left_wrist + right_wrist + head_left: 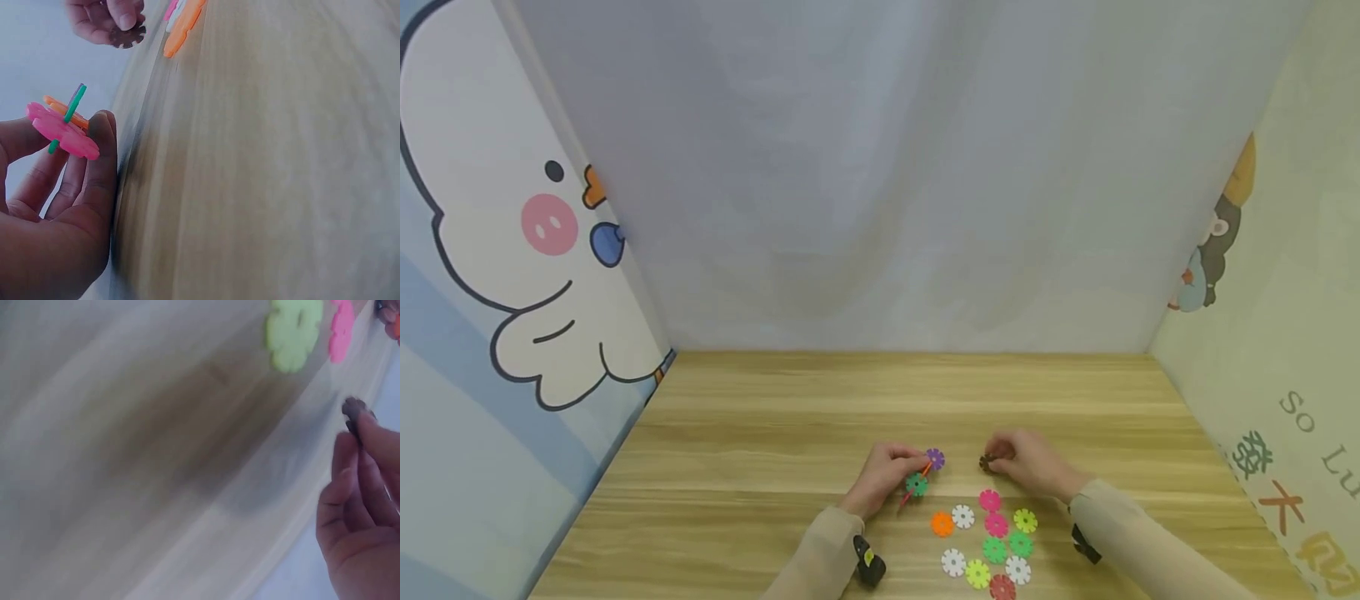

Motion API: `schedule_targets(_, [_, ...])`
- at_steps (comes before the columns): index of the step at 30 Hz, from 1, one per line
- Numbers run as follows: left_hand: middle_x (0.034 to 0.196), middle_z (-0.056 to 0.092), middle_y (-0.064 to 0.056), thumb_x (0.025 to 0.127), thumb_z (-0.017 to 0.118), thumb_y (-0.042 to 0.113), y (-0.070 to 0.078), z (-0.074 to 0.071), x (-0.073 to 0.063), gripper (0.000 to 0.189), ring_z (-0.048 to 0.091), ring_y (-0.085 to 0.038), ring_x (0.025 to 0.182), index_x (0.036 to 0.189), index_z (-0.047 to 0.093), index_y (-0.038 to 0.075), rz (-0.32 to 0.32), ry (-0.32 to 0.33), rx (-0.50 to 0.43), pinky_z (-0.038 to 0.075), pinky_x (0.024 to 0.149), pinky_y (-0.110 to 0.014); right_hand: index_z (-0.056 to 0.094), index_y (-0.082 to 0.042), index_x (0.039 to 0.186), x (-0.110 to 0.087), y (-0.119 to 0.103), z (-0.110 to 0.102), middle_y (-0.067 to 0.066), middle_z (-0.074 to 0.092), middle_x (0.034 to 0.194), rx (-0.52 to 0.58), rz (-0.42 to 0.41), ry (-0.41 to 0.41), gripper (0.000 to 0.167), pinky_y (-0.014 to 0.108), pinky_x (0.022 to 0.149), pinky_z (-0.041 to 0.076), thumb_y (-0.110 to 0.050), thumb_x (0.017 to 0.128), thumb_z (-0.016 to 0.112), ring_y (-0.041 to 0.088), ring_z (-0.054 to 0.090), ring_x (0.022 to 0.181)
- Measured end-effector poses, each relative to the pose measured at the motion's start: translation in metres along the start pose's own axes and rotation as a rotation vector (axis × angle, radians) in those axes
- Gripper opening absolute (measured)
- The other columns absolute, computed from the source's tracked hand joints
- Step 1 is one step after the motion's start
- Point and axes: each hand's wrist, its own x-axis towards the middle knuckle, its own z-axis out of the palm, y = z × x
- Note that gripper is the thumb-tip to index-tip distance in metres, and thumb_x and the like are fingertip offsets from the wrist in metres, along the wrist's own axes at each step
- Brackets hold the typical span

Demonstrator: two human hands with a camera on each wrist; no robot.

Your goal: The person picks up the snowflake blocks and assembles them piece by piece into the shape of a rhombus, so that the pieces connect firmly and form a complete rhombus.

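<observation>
My left hand point(883, 477) pinches a small assembly of slotted snowflake discs between thumb and fingers. In it a purple disc point(936, 458) and a green disc point(917, 484) face up, crossed by a pink disc point(62, 132) and an orange disc point(72, 114) seen nearly edge-on in the left wrist view. Off to the right, my right hand point(1033, 463) pinches a dark brown slotted disc point(354, 410) between its thumb and fingertips. A gap separates the brown disc from the assembly.
Loose slotted discs lie nearer me on the wooden table point(737, 450): an orange disc point(942, 524), a white disc point(953, 562), a yellow disc point(978, 573), a red disc point(1002, 587), plus several pink, green and other ones. A pale curtain point(910, 208) hangs behind the table.
</observation>
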Motion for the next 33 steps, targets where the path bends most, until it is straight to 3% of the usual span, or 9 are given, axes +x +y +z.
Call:
schedule_targets(15, [0.088, 0.068, -0.003, 0.083, 0.075, 0.02, 0.001, 0.003, -0.001, 0.019, 0.056, -0.016, 0.08, 0.09, 0.074, 0.002, -0.005, 0.015, 0.022, 0.044, 0.07, -0.03, 0.067, -0.012, 0.086, 0.015, -0.021, 0.023, -0.008, 0.065, 0.081, 0.063, -0.03, 0.073, 0.006, 0.026, 0.069, 0.05, -0.007, 0.085, 0.071, 0.01, 0.06, 0.075])
schedule_targets(22, [0.086, 0.069, -0.003, 0.082, 0.075, 0.019, 0.001, 0.003, -0.001, 0.018, 0.057, -0.015, 0.077, 0.089, 0.075, 0.002, 0.002, 0.006, 0.01, 0.045, 0.07, -0.03, 0.068, -0.009, 0.085, 0.017, -0.027, 0.027, -0.004, 0.065, 0.081, 0.113, -0.028, 0.055, 0.006, 0.027, 0.068, 0.051, -0.003, 0.085, 0.07, 0.012, 0.06, 0.074])
schedule_targets(33, [0.086, 0.069, -0.004, 0.084, 0.073, 0.017, -0.003, 0.003, 0.001, 0.02, 0.056, -0.014, 0.076, 0.09, 0.074, -0.002, 0.03, -0.005, -0.023, 0.044, 0.069, -0.029, 0.068, -0.011, 0.086, 0.023, -0.035, 0.031, -0.005, 0.067, 0.083, 0.072, -0.064, 0.048, 0.009, 0.026, 0.072, 0.051, -0.003, 0.085, 0.07, 0.009, 0.062, 0.077])
